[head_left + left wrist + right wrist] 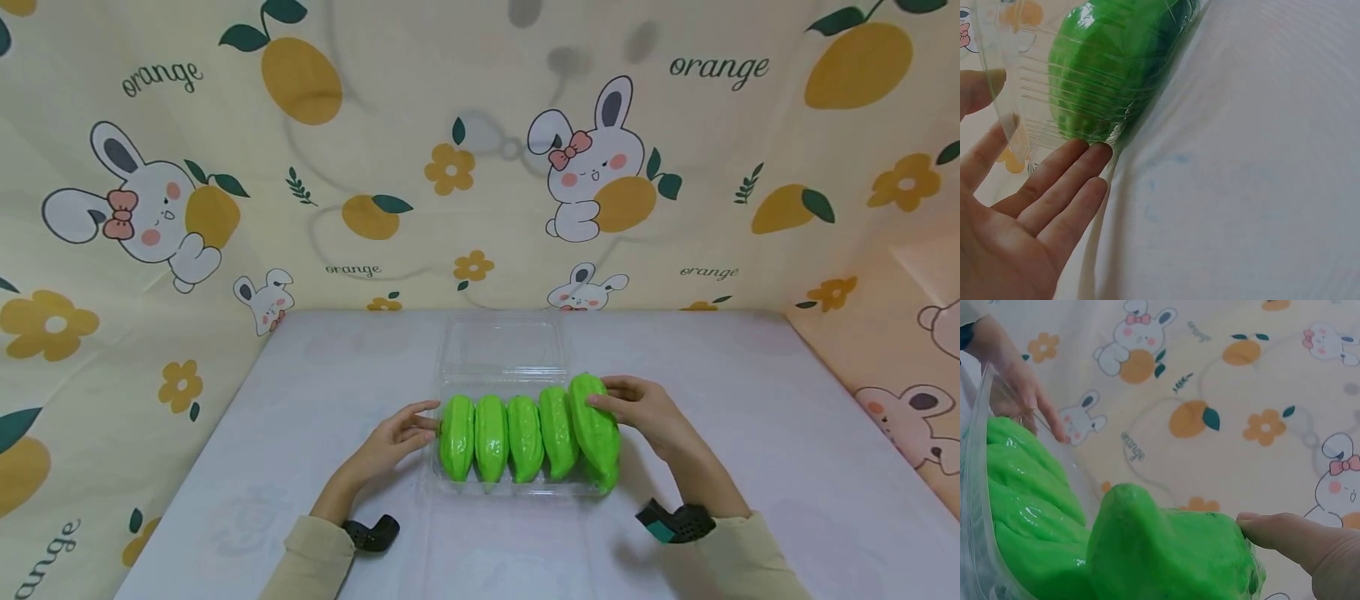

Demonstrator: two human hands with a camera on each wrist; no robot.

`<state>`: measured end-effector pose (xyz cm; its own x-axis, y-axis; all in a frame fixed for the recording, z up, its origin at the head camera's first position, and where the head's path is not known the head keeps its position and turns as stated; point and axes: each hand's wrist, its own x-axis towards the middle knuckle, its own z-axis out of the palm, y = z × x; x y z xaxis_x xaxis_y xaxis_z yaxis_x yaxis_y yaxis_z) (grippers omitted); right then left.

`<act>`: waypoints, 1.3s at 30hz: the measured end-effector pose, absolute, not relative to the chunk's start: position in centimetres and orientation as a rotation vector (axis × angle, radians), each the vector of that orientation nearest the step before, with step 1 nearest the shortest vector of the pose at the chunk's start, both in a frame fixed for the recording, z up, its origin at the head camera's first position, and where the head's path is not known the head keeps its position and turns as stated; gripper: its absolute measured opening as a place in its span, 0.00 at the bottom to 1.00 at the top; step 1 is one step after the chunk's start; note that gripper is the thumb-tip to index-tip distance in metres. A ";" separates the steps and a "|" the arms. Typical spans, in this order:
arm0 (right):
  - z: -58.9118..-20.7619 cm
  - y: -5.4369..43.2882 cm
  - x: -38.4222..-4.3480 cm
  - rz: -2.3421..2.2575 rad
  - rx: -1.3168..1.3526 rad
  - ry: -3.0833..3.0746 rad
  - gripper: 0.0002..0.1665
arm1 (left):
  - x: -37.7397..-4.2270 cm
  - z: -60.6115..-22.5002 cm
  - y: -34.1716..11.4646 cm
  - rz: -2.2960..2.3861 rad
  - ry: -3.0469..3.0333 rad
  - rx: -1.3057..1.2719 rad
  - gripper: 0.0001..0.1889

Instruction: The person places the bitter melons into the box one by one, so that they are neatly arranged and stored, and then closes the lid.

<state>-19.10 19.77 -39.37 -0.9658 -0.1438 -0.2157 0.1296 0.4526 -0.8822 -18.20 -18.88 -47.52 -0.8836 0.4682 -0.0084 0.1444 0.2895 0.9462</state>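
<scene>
A clear plastic clamshell box (517,490) holds several glossy green, ridged, gourd-like pieces (491,437) side by side in a row. My right hand (647,412) pinches the rightmost green gourd-like piece (594,425) near its top, thumb in front. That piece leans over the box's right end, and a green tip shows below it. In the right wrist view, my thumb (1297,540) presses on its end. My left hand (393,437) is at the box's left side. In the left wrist view its extended fingertips (1094,153) touch the ribbed plastic wall (1035,119).
The transparent lid (502,346) lies folded back behind the box. A white cloth (337,358) covers the table. Patterned fabric (465,92) with rabbits and oranges hangs behind and along both sides. Each wrist wears a black device, such as the left one (372,533).
</scene>
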 end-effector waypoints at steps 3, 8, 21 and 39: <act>-39.4 19.5 -19.1 -1.527 -0.017 2.440 0.38 | -18.1 -47.5 -18.9 1.622 2.282 0.558 0.28; -39.4 19.1 -19.2 -1.530 -0.017 2.436 0.38 | -18.1 -47.5 -18.9 1.624 2.276 0.550 0.28; -39.3 17.7 -19.1 -1.532 -0.040 2.411 0.38 | -18.1 -47.4 -18.9 1.632 2.276 0.570 0.28; -39.5 15.7 -19.2 -1.605 -0.002 2.372 0.35 | -18.0 -47.2 -18.8 1.651 2.262 0.584 0.28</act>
